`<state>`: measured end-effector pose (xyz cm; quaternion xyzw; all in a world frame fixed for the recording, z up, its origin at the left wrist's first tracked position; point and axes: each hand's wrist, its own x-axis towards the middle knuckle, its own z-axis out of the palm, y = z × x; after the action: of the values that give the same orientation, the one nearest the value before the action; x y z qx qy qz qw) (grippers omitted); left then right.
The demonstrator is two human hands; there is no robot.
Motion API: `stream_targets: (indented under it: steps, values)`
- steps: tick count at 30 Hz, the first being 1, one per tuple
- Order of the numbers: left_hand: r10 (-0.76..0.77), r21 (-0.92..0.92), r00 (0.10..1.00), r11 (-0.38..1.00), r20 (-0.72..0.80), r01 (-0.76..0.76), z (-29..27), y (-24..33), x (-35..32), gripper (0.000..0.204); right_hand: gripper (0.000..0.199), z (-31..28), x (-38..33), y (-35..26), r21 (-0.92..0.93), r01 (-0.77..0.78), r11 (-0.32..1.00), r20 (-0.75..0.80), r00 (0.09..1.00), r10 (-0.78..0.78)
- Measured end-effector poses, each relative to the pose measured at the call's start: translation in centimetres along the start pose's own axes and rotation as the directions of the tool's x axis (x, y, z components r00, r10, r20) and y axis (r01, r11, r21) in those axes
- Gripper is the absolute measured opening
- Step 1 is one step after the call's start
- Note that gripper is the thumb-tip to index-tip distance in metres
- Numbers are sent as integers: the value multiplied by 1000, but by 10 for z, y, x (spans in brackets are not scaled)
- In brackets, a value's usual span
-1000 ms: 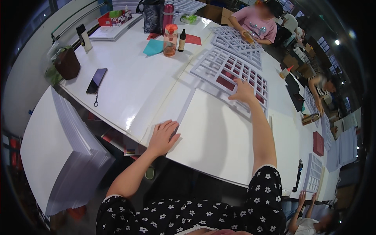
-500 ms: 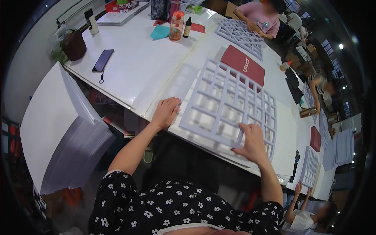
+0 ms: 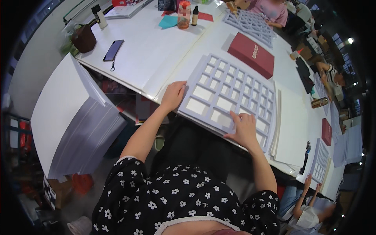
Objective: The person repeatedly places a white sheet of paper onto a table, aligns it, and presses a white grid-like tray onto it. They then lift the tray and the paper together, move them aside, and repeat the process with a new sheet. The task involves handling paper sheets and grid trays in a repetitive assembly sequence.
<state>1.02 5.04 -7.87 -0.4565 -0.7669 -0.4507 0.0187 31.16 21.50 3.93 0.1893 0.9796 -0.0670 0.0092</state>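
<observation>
A pale grid frame (image 3: 223,93) with many rectangular openings lies flat over white sheet material at the table's near edge. My right hand (image 3: 244,131) grips its near side, thumb at the outer edge and fingers on an inner bar. At the frame's left side rests my left hand (image 3: 173,96), fingers stretched out and lying along the edge, holding nothing. Just beyond the frame sits a closed dark red box (image 3: 251,55). Whether the frame is fixed to the sheet under it, I cannot tell.
White boards (image 3: 288,129) lie right of the frame. A phone (image 3: 113,51), an orange-capped bottle (image 3: 184,16) and a brown bag (image 3: 83,38) stand on the white table (image 3: 145,47). A tall paper stack (image 3: 86,129) rises at left. Co-workers sit at the far and right sides.
The grid frame has come down from a raised, tilted position to lie flat over the white sheet. Both hands stay at its edges, the left now against its side. The view has shifted slightly.
</observation>
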Motion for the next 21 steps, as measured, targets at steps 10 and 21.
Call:
stream_targets:
  steps: [10,21]
  values:
    - [-278,-102,942,948,189,300,-39,38,-65,47,77,41,-132,88,429,-441,788,-348,724,595]
    - [-5,386,960,916,280,-108,-37,66,-66,46,56,70,-173,89,572,-465,676,-232,698,677]
